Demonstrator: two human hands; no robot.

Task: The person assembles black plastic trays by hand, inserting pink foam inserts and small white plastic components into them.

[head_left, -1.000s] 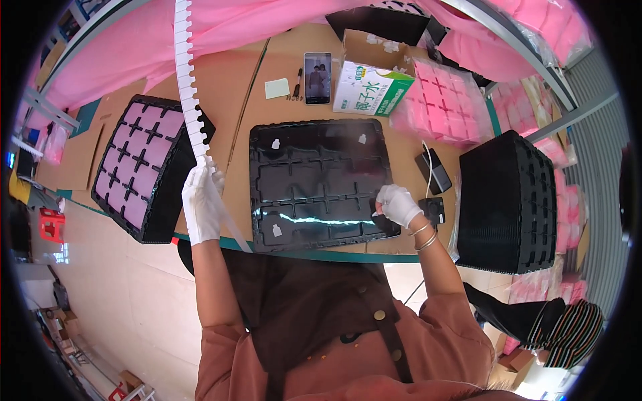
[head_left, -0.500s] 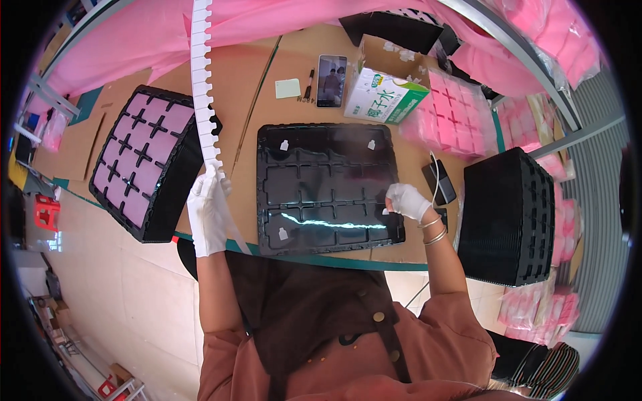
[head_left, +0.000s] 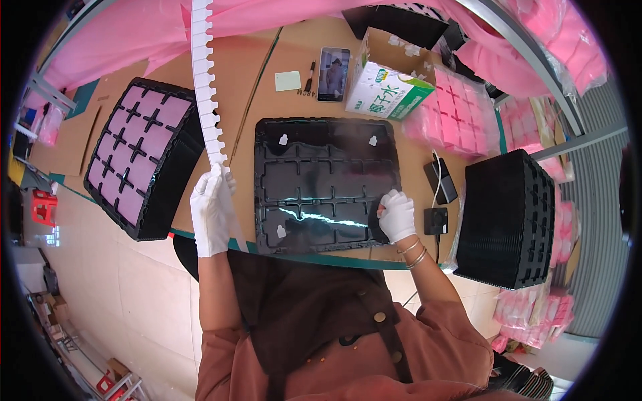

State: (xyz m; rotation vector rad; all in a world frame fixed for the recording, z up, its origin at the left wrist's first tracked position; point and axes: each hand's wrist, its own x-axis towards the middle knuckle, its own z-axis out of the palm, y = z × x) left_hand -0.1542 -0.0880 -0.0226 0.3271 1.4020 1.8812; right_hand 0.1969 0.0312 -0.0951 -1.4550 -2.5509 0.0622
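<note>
In my left hand (head_left: pixel 212 212) is a long white strip of labels (head_left: pixel 201 73) with a notched edge, gripped between closed fingers. It runs up past the top of the view, and a tail hangs below the hand. Before me lies a shiny black plastic tray (head_left: pixel 314 177) with moulded cross-shaped ridges. Small white stickers sit at three of its corners: upper left (head_left: pixel 283 140), upper right (head_left: pixel 373 141) and lower left (head_left: pixel 281 231). My right hand (head_left: pixel 397 215), gloved in white with a bare fingertip, rests curled on the lower right corner; whatever is beneath its fingers is hidden.
A black tray stack with pink-purple sheets (head_left: pixel 144 144) stands left, another black stack (head_left: pixel 501 217) right. Behind are a phone (head_left: pixel 333 73), pen (head_left: pixel 310 75), pale note (head_left: pixel 287 81), open carton (head_left: pixel 381 87) and bagged pink trays (head_left: pixel 455 110). Black devices (head_left: pixel 436 220) and a cable lie right.
My right hand has moved down and slightly left onto the tray's lower right corner. The small white label at its fingertips no longer shows. My left hand still holds the strip.
</note>
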